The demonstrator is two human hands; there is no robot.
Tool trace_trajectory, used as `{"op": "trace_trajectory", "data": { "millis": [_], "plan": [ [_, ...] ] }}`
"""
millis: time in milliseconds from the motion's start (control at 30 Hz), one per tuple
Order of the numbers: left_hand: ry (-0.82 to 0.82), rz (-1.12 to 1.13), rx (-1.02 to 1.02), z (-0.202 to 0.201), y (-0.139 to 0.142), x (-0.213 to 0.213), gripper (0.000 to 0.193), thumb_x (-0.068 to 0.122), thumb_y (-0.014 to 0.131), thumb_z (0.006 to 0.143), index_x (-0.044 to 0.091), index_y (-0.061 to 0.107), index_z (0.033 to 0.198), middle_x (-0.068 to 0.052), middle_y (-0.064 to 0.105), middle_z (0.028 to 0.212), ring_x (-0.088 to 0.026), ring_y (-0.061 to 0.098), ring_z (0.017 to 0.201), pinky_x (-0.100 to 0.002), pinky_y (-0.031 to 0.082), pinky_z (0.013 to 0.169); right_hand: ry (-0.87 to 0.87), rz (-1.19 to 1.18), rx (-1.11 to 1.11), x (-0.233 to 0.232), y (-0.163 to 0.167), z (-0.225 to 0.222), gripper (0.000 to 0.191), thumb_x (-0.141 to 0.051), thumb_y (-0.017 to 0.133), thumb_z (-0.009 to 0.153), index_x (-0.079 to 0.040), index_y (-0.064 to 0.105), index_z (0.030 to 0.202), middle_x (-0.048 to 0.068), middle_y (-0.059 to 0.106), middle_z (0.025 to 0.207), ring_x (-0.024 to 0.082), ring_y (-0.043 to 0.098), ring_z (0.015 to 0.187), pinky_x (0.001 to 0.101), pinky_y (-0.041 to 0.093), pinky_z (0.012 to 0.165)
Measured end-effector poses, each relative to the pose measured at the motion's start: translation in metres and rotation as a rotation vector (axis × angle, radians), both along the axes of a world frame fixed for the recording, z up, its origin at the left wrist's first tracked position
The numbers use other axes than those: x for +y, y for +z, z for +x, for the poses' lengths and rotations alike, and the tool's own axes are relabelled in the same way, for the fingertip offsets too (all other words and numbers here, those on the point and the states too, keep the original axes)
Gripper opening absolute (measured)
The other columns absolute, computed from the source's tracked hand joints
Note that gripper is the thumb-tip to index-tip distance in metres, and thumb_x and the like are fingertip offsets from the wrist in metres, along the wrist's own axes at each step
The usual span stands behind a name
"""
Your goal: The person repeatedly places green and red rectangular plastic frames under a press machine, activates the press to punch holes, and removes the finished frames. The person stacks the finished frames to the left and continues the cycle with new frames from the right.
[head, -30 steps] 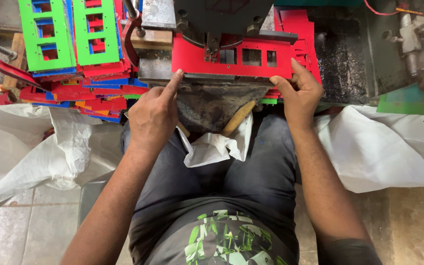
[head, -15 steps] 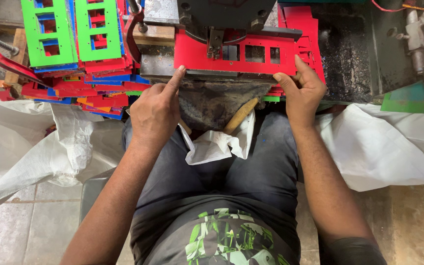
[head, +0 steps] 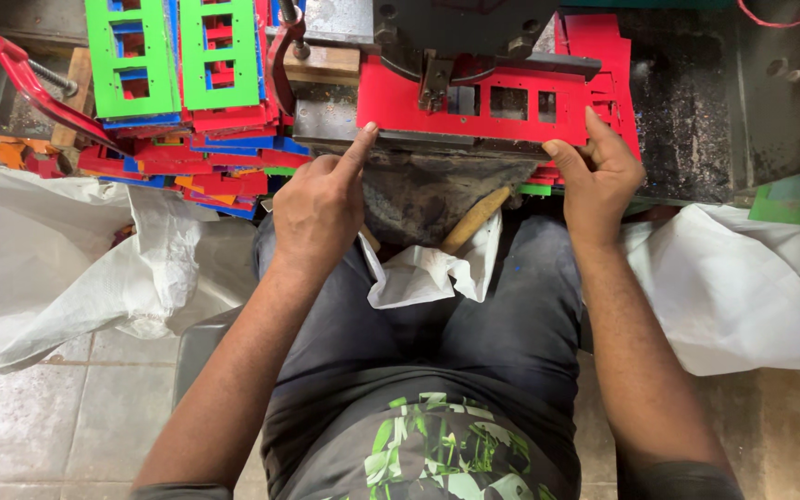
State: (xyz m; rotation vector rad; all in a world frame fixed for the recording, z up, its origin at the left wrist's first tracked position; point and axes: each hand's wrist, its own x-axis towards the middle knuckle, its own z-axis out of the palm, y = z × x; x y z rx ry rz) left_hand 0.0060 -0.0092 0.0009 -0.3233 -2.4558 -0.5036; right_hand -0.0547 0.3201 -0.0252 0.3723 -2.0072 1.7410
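Pinched at its right end by the right hand and nudged by the left hand forefinger, the red plastic plate has slid leftward under the punch press.

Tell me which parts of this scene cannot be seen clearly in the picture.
- Red plate, head view: its upper part is hidden under the dark press head.
- Press head: cut off by the top edge.
- Stack of coloured plates: the lower ones are covered by the green plates.
- Right hand: fingertips hidden behind the red plate's edge.
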Motion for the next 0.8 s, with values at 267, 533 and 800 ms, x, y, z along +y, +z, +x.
{"op": "trace_trajectory", "data": {
  "millis": [267, 533, 800],
  "plan": [
    [0.001, -0.010, -0.004, 0.0006, -0.0016, 0.0001, 0.056, 0.010, 0.067, 0.097, 0.025, 0.058, 0.150, -0.006, 0.067, 0.085, -0.026, 0.067, 0.074, -0.040, 0.054, 0.064, -0.003, 0.012, 0.023, 0.0016, -0.0041, -0.0016, 0.049, 0.008, 0.076, 0.100, 0.015, 0.054, 0.143, 0.017, 0.072, 0.124, 0.014, 0.071, 0.105, 0.0269, 0.059, 0.094],
    [0.000, -0.012, -0.006, -0.0001, -0.0004, -0.0002, 0.055, 0.009, 0.068, 0.097, 0.024, 0.060, 0.149, -0.006, 0.067, 0.084, -0.026, 0.066, 0.073, -0.040, 0.054, 0.063, -0.034, 0.028, 0.005, 0.0019, -0.0038, -0.0018, 0.050, 0.008, 0.077, 0.099, 0.014, 0.054, 0.143, 0.018, 0.074, 0.120, 0.015, 0.072, 0.102, 0.0267, 0.060, 0.090],
    [-0.003, -0.014, -0.002, 0.0010, 0.0017, -0.0006, 0.056, 0.008, 0.068, 0.095, 0.024, 0.061, 0.148, -0.006, 0.066, 0.083, -0.026, 0.066, 0.072, -0.040, 0.054, 0.063, -0.008, -0.005, 0.012, 0.0029, -0.0061, -0.0028, 0.050, 0.008, 0.077, 0.099, 0.015, 0.053, 0.143, 0.018, 0.073, 0.123, 0.015, 0.071, 0.104, 0.0270, 0.060, 0.093]
  ]
}}
